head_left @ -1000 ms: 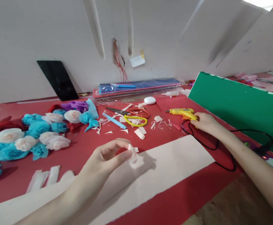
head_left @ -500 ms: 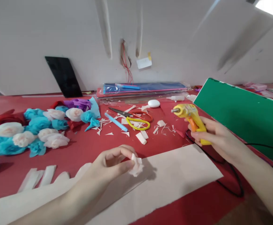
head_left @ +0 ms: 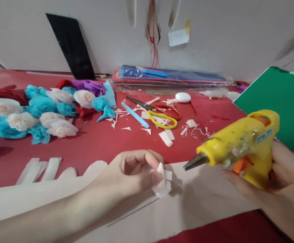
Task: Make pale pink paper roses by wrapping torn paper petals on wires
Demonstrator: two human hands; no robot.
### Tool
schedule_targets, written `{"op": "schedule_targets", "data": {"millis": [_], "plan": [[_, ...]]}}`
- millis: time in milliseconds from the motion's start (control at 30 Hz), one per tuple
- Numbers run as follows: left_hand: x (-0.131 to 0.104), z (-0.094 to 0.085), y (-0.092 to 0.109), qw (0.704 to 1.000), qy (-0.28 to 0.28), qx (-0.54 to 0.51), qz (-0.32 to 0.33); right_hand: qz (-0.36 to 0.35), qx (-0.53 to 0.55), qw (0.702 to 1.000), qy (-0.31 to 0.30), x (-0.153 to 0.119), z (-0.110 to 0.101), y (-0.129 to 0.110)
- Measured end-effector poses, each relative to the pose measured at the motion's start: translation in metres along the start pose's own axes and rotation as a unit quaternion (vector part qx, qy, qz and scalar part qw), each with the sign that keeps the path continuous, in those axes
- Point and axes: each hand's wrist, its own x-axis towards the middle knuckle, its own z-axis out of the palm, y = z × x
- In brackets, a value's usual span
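Between the thumb and fingers of my left hand (head_left: pixel 137 175) is a small pale pink crepe-paper flower piece (head_left: pixel 163 187), its layers crumpled together. My right hand (head_left: pixel 283 192) grips a yellow hot glue gun (head_left: pixel 240 141) with an orange trigger. The gun's metal nozzle points left and down, a short way right of the paper piece and apart from it. Under both hands lies a wide sheet of pale paper (head_left: pixel 207 195), with a thin dark wire or line (head_left: pixel 133 212) on it.
Blue, pale pink, red and purple paper flowers (head_left: pixel 42 106) fill the left. Scissors (head_left: pixel 162 116), a light blue pen (head_left: pixel 135 114) and paper scraps (head_left: pixel 166 138) lie ahead. Paper strips (head_left: pixel 51 168) sit near my left forearm. Behind are wrapped sheets (head_left: pixel 174 76), a black panel (head_left: pixel 71 45) and a green board (head_left: pixel 273 101).
My right hand has brought the glue gun nearer and lower, its nozzle now tilted down toward the paper piece. My left hand still pinches the piece. The view has tipped downward.
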Motion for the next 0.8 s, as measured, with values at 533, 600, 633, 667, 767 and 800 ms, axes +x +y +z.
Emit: {"op": "schedule_targets", "data": {"millis": [533,600,633,667,767,800], "plan": [[0.003,0.015,0.0,0.997,0.053,0.052,-0.016,0.11,0.215,0.933,-0.266,0.013,0.02,-0.059],[0.003,0.014,-0.002,0.998,0.047,0.031,-0.015,0.109,0.243,0.92,-0.287,0.011,0.025,-0.059],[0.004,0.013,-0.004,0.999,0.042,0.022,-0.013,0.109,0.256,0.914,-0.294,0.01,0.027,-0.059],[0.004,0.012,-0.005,0.999,0.037,0.014,-0.01,0.109,0.269,0.909,-0.298,0.01,0.029,-0.058],[0.004,0.011,-0.007,0.999,0.038,0.005,0.007,0.109,0.289,0.9,-0.307,0.009,0.031,-0.055],[0.004,0.01,-0.007,0.999,0.041,0.008,0.008,0.111,0.291,0.899,-0.307,0.01,0.032,-0.055]]}}
